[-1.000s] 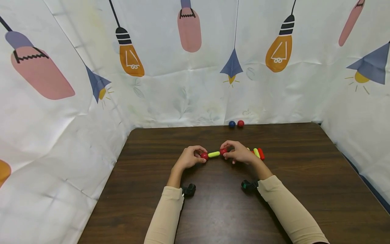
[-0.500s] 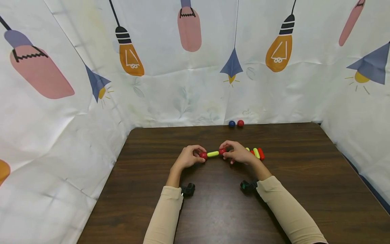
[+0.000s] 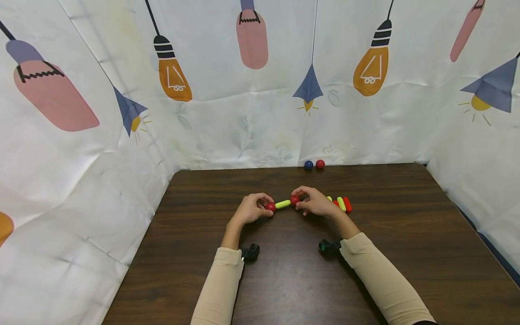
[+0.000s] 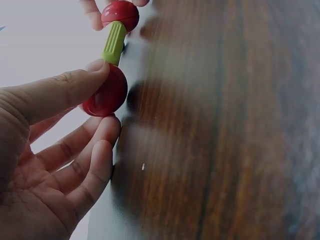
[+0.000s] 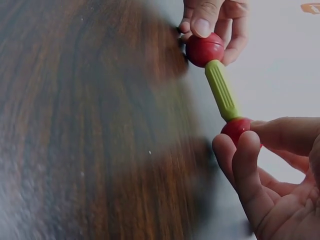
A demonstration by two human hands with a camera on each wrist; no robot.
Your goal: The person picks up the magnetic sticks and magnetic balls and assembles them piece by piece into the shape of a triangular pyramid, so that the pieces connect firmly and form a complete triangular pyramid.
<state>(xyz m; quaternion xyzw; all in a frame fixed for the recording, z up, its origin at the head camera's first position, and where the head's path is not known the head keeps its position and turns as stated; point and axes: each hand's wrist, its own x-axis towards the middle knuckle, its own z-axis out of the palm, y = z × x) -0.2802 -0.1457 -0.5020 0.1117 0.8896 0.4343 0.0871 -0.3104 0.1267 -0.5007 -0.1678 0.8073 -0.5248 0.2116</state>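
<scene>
Nearest me, low in the head view, my two cream sleeves run up over the dark wooden table; just above the middle of the frame my left hand pinches one red ball and my right hand pinches the other red ball, with a ribbed yellow-green rod joined between them; both hands are curled closed on their balls. My left wrist view shows what the head view cannot: my thumb lies on top of the ball and a finger sits beneath it; my right wrist view shows the rod's ribs and my fingertips around the lower ball. Only the head view shows more coloured rods lying just right of my right hand; farther off, upper centre at the table's back edge, a blue ball and a third red ball touch.
</scene>
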